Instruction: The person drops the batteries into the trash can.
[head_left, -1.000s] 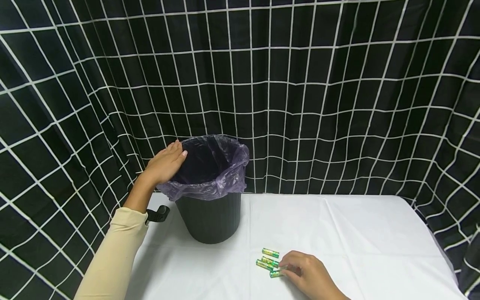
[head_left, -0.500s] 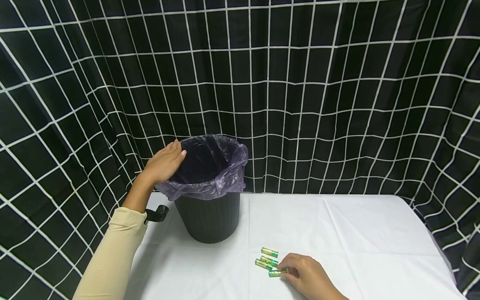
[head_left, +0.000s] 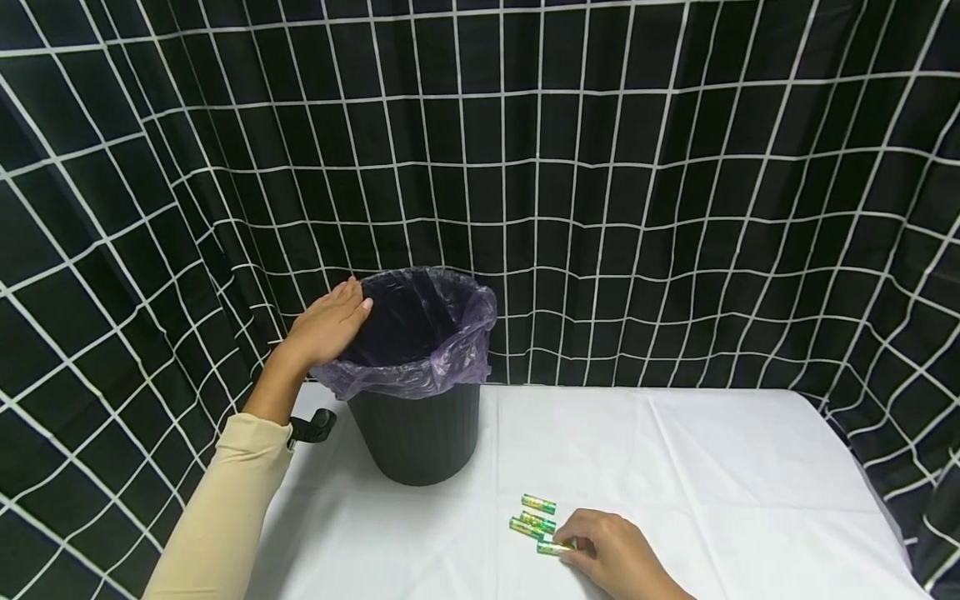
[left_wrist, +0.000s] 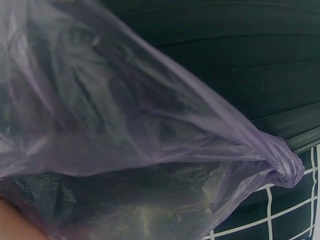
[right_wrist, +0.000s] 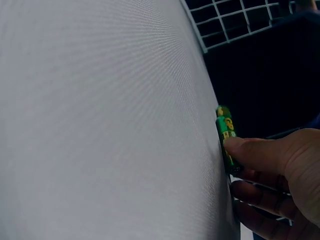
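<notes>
At nine o'clock on the tabletop, the left hand lies flat with relaxed fingers on the rim of the black bin, apparently steadying it and its purple liner. Toward five o'clock of the bin, three green batteries lie near each other. The right hand pinches the nearest battery between thumb and fingers, low against the cloth; the other two batteries lie free beside it.

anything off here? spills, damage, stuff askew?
Nothing stands out. The black plastic bin stands upright on the white tablecloth, its purple liner bag folded over the rim. The left hand rests on that rim. The right hand pinches one of three green batteries.
</notes>
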